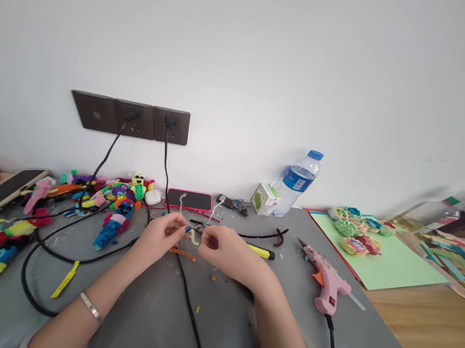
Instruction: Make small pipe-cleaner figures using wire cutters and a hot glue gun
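A short pale yellow pipe cleaner (194, 237) spans the small gap between my two hands over the middle of the table. My left hand (163, 235) pinches one end of it, a speck of blue showing at the fingertips. My right hand (228, 253) is closed with curled fingers at the other end; its fingertips are partly hidden. Beyond them, two whitish pipe cleaner pieces (216, 210) stick up. An orange pipe cleaner piece (184, 254) lies just below the left fingers. A yellow and black utility knife (261, 252) rests behind my right wrist.
Colourful pipe cleaner figures (115, 222) crowd the left, with black cables (82, 260) looping through. A phone (189, 199), small box (265, 199) and water bottle (299, 183) line the wall. Rightward lie a pink glue gun (330, 285) and crepe flowers (359, 229) on green paper (404, 265).
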### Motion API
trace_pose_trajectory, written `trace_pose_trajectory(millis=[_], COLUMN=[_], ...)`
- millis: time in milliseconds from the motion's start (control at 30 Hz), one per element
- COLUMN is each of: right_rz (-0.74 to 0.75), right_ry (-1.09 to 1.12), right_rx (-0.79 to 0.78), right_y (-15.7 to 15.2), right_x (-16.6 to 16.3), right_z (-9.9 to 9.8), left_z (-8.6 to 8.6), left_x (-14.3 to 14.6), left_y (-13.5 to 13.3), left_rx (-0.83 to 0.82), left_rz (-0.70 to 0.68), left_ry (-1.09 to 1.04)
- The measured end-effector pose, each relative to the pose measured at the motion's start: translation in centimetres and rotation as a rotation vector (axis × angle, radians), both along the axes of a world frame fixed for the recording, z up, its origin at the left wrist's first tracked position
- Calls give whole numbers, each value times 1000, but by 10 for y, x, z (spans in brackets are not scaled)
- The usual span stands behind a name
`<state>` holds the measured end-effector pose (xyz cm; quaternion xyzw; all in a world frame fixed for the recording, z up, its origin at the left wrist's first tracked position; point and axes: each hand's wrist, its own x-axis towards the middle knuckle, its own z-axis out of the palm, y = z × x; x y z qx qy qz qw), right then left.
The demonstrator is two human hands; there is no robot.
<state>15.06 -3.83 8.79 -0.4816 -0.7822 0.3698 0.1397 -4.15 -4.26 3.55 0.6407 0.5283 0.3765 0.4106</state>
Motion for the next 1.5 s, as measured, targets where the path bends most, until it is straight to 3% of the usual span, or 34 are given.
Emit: trace_pose_trajectory(millis=[133, 233, 400, 533, 700, 833, 933, 1067, 1267, 1500], right_rz=[82, 118, 43, 44, 134, 75, 8, -70, -100, 31], right_ry=[132, 140, 125, 279, 598, 777, 834, 883, 855, 752], right_rx=[52, 80, 87, 49, -152, -258, -354, -412, -402, -422], right_y=[-10, -12, -1, 14, 30, 36, 38, 41, 44, 43], right_x=[-3, -6, -5, -5, -5, 0, 3, 4, 5, 4], right_z=[8, 9, -1, -14, -29, -33, -31, -29, -37, -43], left_z=[3, 5, 9, 9, 2, -2, -3, -3, -2, 0], left_x=[4, 3, -3, -6, -8, -10, -9, -7, -6, 4], left_y=[-1, -1, 0, 1, 5, 8, 8, 6, 1, 0], left_rx=[-115, -142, -154, -138, -39, 149, 190, 56, -296, -311], left_rz=[-55, -8, 51, 3, 30, 85, 88, 26, -47, 55], left_ry=[-210, -304, -369, -351, -220, -42, -5, -134, -455, -599])
